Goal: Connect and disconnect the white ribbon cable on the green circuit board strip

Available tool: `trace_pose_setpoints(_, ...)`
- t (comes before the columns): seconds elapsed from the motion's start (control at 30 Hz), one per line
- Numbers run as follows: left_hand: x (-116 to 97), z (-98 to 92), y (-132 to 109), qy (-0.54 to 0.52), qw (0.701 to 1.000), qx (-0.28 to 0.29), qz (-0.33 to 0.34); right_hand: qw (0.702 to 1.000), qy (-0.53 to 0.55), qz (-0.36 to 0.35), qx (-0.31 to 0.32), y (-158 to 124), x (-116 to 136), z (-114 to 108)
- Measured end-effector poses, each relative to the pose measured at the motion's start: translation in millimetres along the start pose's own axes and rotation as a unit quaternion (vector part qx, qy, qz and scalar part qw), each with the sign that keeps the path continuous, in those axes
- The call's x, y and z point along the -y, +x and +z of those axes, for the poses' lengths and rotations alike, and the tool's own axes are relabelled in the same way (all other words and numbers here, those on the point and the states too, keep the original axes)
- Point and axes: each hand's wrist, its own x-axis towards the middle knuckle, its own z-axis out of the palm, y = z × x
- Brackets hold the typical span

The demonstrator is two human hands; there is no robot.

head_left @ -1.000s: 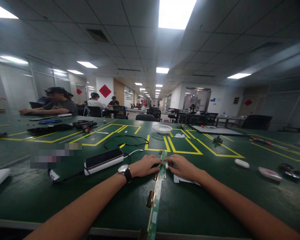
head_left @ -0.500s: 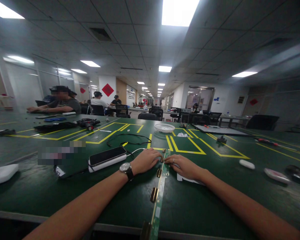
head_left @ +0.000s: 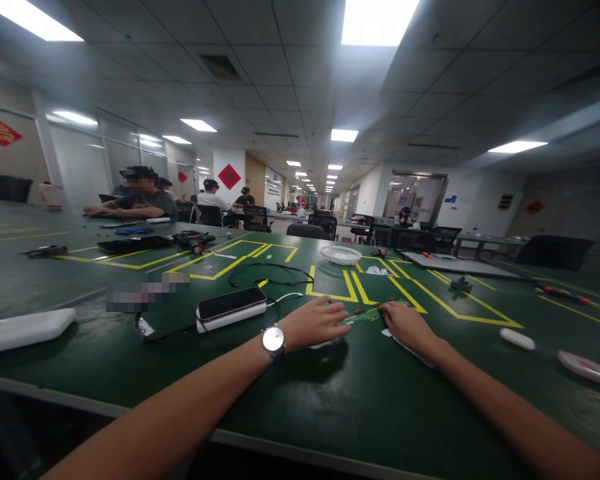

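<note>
A narrow green circuit board strip (head_left: 366, 315) lies crosswise between my two hands, just above the green table (head_left: 360, 400). My left hand (head_left: 314, 324), with a wristwatch (head_left: 273, 340) on its arm, has its fingertips closed on the strip's left end. On the right end, my right hand (head_left: 406, 323) grips with curled fingers. A white sheet (head_left: 414, 349) lies under my right hand. How far the strip runs past either hand is hidden.
A dark phone on a white box (head_left: 231, 309) and a black cable (head_left: 265, 272) lie left of my hands. Behind stands a white basket (head_left: 341, 255). Small white objects (head_left: 517, 339) lie at right, a white device (head_left: 25, 330) at left. Seated people (head_left: 141, 200) work at the far left.
The strip, which ran lengthwise from my hands toward the table's near edge, now lies crosswise between them. My hands have moved apart. The view has shifted left.
</note>
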Motion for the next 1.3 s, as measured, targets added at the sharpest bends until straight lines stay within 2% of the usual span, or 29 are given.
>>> trace_pose_setpoints(0.1,-9,-1.8,6,-0.001,0.999,-0.017,0.039,1.0,0.007,-0.004,0.01,1,-1,3)
trace_pose_setpoints(0.23,-15,-1.3,8,0.018,0.997,-0.002,0.072,0.999,0.028,-0.011,0.017,0,-5,7)
trace_pose_setpoints(0.57,-15,2.3,6,0.033,0.995,-0.048,0.078,0.996,0.075,-0.033,0.027,0,-20,13)
trace_pose_setpoints(0.73,-12,8.2,5,-0.014,0.999,-0.038,0.017,0.997,0.078,-0.022,-0.013,4,-28,11)
trace_pose_setpoints(0.87,-7,11.6,1,-0.072,0.995,-0.031,-0.061,0.996,0.083,-0.021,0.001,2,-21,8)
trace_pose_setpoints(1.0,-2,10.5,-2,-0.121,0.984,-0.026,-0.126,0.991,0.122,-0.058,0.019,0,-13,7)
trace_pose_setpoints(1.17,-2,10.2,-1,-0.143,0.979,-0.018,-0.144,0.975,0.166,-0.141,0.03,-2,-2,2)
trace_pose_setpoints(1.3,-5,12.4,0,-0.151,0.978,-0.006,-0.142,0.959,0.206,-0.189,0.042,-8,17,-9)
